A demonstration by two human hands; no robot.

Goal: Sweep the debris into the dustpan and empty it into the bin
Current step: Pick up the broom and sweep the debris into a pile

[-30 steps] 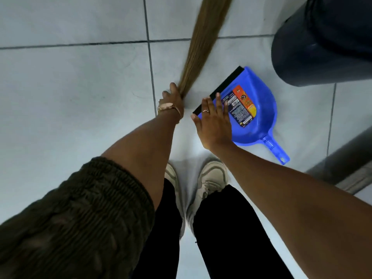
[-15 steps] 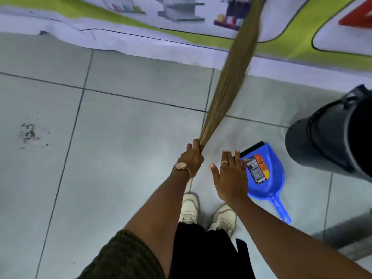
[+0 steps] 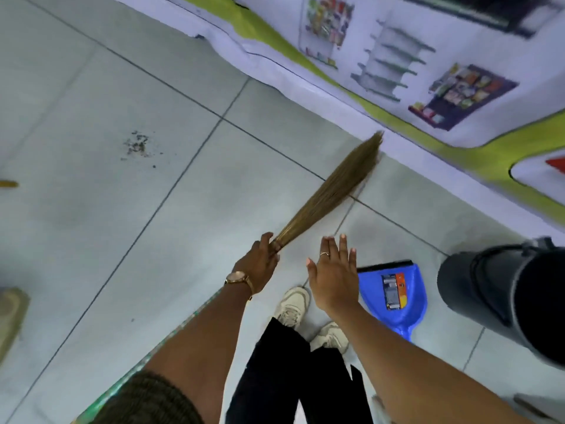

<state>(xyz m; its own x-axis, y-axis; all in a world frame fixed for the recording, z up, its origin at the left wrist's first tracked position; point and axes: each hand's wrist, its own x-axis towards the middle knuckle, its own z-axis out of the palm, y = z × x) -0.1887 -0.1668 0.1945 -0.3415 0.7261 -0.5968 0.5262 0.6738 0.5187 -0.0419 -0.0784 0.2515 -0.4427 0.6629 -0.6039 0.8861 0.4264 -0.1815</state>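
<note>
My left hand [image 3: 258,266] grips the bound end of a straw broom [image 3: 331,191], whose bristles point up and right toward the wall banner. My right hand [image 3: 334,275] hovers flat with fingers spread and nothing in it, just left of the blue dustpan [image 3: 393,296]. The dustpan lies on the tiled floor with a label inside and its handle toward me. A small patch of dark debris [image 3: 137,145] sits on the floor far to the left. The dark grey bin [image 3: 501,298] stands tilted in view at the right.
A printed banner [image 3: 397,71] with green stripes runs along the floor's far edge. My two light shoes [image 3: 293,307] stand below my hands. A tan object [image 3: 9,313] shows at the left edge, and a small brown bit [image 3: 7,184] lies at the far left.
The view has swung up and left, bringing the debris patch further in. The broom has tilted to the right. My right hand stays spread beside the dustpan.
</note>
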